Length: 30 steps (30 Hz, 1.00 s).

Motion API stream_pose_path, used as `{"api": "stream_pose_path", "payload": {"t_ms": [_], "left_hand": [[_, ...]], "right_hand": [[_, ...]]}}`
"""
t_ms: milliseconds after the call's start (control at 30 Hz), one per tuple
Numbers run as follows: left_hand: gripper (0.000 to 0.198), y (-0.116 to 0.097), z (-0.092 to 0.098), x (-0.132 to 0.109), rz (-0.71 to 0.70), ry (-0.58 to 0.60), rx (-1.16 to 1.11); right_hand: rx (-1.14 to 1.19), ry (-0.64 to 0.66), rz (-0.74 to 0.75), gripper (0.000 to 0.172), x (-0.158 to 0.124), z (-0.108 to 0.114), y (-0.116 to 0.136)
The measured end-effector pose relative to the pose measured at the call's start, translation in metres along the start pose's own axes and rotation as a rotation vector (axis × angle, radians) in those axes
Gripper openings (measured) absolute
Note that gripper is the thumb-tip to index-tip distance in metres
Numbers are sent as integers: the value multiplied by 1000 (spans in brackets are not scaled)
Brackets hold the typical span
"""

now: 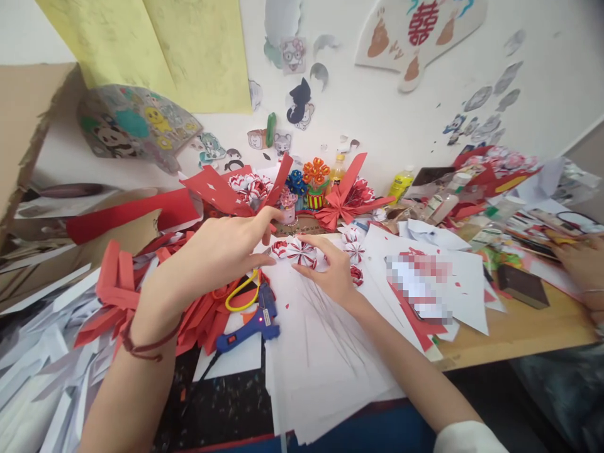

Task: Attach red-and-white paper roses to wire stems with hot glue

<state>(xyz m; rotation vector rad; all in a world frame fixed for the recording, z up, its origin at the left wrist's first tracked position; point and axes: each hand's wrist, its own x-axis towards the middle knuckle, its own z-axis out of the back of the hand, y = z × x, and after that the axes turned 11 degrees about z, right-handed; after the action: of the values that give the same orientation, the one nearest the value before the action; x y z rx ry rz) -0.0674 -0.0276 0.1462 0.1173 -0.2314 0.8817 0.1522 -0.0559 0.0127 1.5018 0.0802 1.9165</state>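
Note:
A red-and-white striped paper flower (302,251) sits over the white sheets (311,377), between the thumb and index finger of my right hand (330,267). My left hand (236,245) hovers just left of it, with thumb and fingers apart and nothing visible between them. More striped paper flowers (353,251) lie right of my right hand, and a smaller one (280,249) lies to the left. Below my left hand rests a blue glue gun (252,326) with a lit red light. Thin wires (337,333) run across the sheets.
Folded red paper strips (202,321) and white strips (51,371) are heaped at left. Yellow-handled scissors (243,299) lie by the glue gun. Finished bouquets (255,189), a yellow bottle (401,184) and a phone (419,289) surround the work area. Another person's hand (580,264) is at far right.

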Motion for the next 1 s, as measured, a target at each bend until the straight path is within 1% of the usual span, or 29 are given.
{"api": "stream_pose_path", "payload": {"t_ms": [67,200,267,333,433,533,667,1000], "left_hand": [[48,-3,2,-4,-129,-2,-34],[31,-15,4,-6,-380,-119,-152],[27,-21,4,-5,-469,-166,-206],[24,-25,2,-4,-522,-214,-238],[21,-28,-3,-1,-563,-269,-255],[20,-29,-8,1,-569,-288,-268],[18,-28,-10,2,-573,-281,-280],[18,-24,-9,1,-552,-267,-317]], "right_hand": [[10,3,-9,50,-3,0,1],[15,0,-13,47,-6,3,2],[3,10,-20,45,-7,5,2],[-4,7,-16,44,-9,6,2],[12,11,-16,44,-12,6,1],[41,30,-54,41,-14,5,0],[31,27,-100,41,-16,3,0],[89,20,-129,45,-19,-1,-4]]}}
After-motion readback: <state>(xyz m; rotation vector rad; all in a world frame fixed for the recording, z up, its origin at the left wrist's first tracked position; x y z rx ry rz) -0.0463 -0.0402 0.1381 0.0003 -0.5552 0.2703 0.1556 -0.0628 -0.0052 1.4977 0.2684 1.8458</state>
